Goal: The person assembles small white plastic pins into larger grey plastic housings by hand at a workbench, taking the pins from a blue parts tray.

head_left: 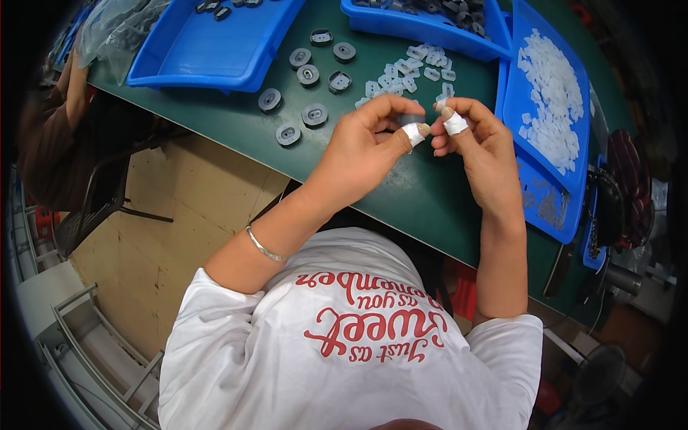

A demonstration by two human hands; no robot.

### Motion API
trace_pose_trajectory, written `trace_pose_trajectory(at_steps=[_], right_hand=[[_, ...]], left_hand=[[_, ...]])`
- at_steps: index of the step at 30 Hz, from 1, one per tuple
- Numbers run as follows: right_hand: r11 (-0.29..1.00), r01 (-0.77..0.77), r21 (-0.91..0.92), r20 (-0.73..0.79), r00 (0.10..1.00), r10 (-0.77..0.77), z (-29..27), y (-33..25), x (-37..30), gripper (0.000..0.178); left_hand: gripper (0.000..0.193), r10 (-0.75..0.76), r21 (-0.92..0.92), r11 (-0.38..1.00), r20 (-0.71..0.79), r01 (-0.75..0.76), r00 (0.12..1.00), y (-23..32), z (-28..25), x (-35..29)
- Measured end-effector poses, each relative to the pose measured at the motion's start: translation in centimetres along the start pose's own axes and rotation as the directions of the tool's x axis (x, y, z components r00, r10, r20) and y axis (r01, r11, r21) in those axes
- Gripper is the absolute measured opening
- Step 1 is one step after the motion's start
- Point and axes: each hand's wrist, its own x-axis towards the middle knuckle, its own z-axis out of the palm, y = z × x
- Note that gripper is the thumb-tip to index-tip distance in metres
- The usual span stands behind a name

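My left hand [367, 149] is closed in a pinch on a dark grey round plastic part [411, 120], partly hidden by the fingers. Close beside it, my right hand [481, 143] pinches a small whitish plastic piece [441, 105] between thumb and index finger. White tape wraps both thumbs. Several similar grey round parts [314, 115] lie on the green table [236, 127] to the left of my hands. Beyond my fingers, small translucent white plastic pieces [401, 68] are scattered in a loose group.
A blue tray [208, 54] with a few dark parts stands at the far left, another blue bin [430, 29] of dark parts at the back. On the right, a blue tray [527, 140] bears a heap of white pieces. Another person's arm [75, 89] shows at the left edge.
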Motion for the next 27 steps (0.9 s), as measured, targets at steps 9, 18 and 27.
trace_pose_trajectory(at_steps=[9,18,27], right_hand=[[0.980,-0.076,0.183,0.045,0.997,0.069,0.1,0.8,0.3,0.024],[0.970,-0.054,0.236,0.091,0.995,0.033,0.2,0.9,0.2,0.025],[0.996,0.014,-0.083,0.131,0.991,-0.003,1.3,0.4,-0.8,0.032]], left_hand=[[0.039,0.381,0.374,0.848,0.063,-0.376,0.922,0.1,0.7,-0.8],[0.038,0.466,0.525,0.726,0.098,-0.443,0.879,0.1,0.6,-0.9],[0.041,0.517,0.748,0.417,0.273,-0.517,0.811,0.9,-1.0,-2.7]])
